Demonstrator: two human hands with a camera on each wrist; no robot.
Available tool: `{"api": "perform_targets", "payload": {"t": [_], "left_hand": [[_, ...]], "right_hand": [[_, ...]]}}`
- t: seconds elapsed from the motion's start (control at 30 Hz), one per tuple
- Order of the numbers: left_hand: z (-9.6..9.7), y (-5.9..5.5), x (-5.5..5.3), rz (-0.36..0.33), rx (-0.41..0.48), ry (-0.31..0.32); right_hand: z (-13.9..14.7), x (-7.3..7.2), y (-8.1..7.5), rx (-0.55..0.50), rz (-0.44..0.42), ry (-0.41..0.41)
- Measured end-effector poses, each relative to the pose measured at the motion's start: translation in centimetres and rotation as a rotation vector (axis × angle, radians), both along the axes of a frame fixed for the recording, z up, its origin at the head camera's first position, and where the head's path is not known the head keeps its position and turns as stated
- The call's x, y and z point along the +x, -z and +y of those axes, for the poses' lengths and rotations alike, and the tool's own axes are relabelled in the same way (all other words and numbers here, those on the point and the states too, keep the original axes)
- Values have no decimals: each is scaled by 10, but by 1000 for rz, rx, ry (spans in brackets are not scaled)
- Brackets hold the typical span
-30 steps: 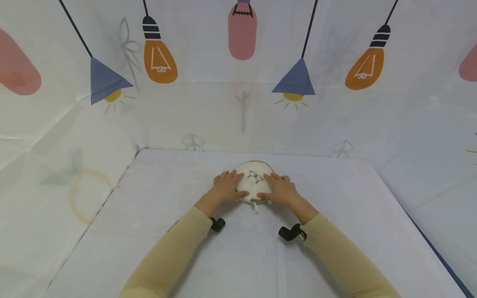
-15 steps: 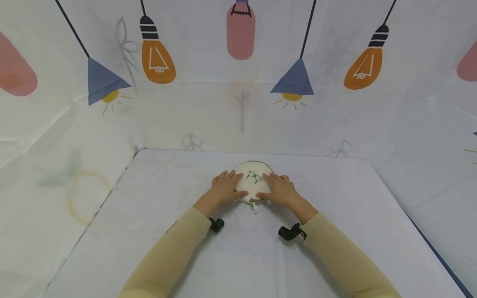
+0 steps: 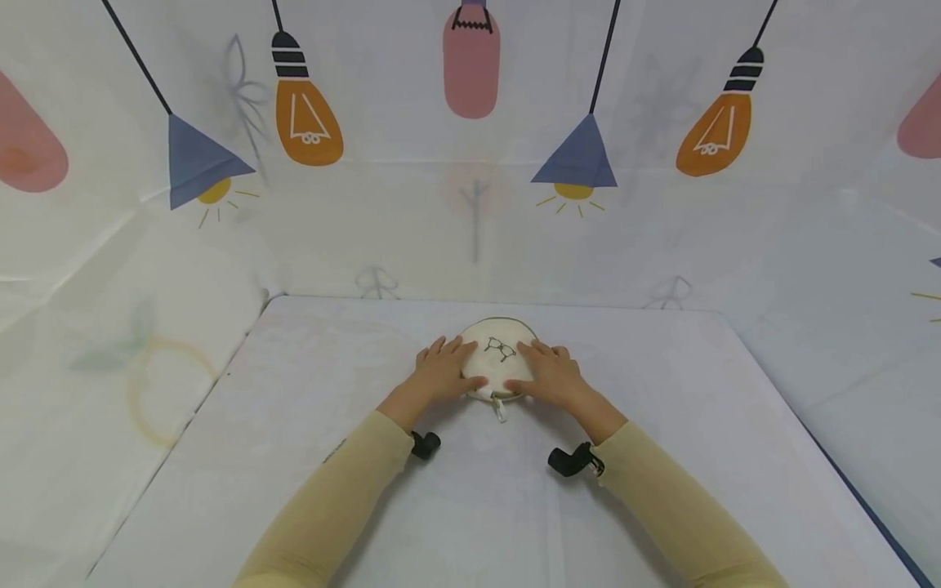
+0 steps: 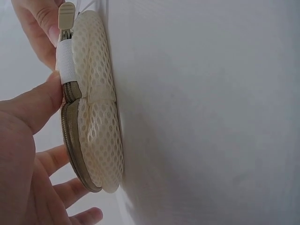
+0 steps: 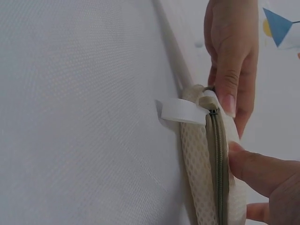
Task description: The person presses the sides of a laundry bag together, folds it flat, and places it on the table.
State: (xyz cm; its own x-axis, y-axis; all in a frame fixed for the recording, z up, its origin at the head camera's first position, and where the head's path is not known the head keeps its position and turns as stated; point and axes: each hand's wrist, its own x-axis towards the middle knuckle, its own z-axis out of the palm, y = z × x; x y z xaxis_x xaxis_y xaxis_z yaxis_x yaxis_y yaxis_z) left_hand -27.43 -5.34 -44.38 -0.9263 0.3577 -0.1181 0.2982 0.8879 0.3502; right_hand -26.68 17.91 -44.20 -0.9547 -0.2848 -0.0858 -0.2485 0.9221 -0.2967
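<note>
A round cream mesh zip pouch (image 3: 494, 371) lies near the back of the white table, a dark glasses-like mark on its top. My left hand (image 3: 439, 374) rests on its left side, fingers spread, the thumb at the front edge. On the right side my right hand (image 3: 553, 377) rests likewise, thumb near the front rim. In the left wrist view, the zipper pull (image 4: 66, 18) sits at the end of a brown zipper (image 4: 72, 136), which looks closed where it shows. A white fabric loop (image 5: 183, 111) sticks out at the front. The pouch's underside is hidden.
The white tabletop (image 3: 470, 506) meets a white cloth wall (image 3: 412, 237) at the back, printed with lamps and bulbs. Cloth walls also stand left and right. Black wrist-camera mounts (image 3: 426, 445) jut inward from both beige sleeves (image 3: 331, 498).
The whole head view shifts slightly left. Both hands and the pouch keep the same places relative to each other.
</note>
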Motion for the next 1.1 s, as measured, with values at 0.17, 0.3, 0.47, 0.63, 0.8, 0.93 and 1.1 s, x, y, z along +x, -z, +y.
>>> {"api": "perform_targets", "payload": {"t": [0.17, 0.3, 0.47, 0.63, 0.8, 0.93, 1.1], "left_hand": [[-2, 4, -1, 11, 16, -5], [-3, 1, 0, 10, 43, -9], [-4, -3, 1, 8, 61, -10], [-7, 1, -1, 33, 67, -8], [-10, 2, -1, 47, 76, -15], [-14, 0, 3, 56, 96, -15], [-20, 0, 5, 72, 105, -4]], "right_hand": [[0, 3, -3, -44, 7, -2], [2, 2, -3, -55, 10, -5], [4, 0, -2, -71, 25, -12], [6, -2, 0, -88, 37, -9], [9, -1, -1, -120, 42, 4], [12, 3, -3, -157, 41, -1], [18, 7, -7, -174, 56, -3]]}}
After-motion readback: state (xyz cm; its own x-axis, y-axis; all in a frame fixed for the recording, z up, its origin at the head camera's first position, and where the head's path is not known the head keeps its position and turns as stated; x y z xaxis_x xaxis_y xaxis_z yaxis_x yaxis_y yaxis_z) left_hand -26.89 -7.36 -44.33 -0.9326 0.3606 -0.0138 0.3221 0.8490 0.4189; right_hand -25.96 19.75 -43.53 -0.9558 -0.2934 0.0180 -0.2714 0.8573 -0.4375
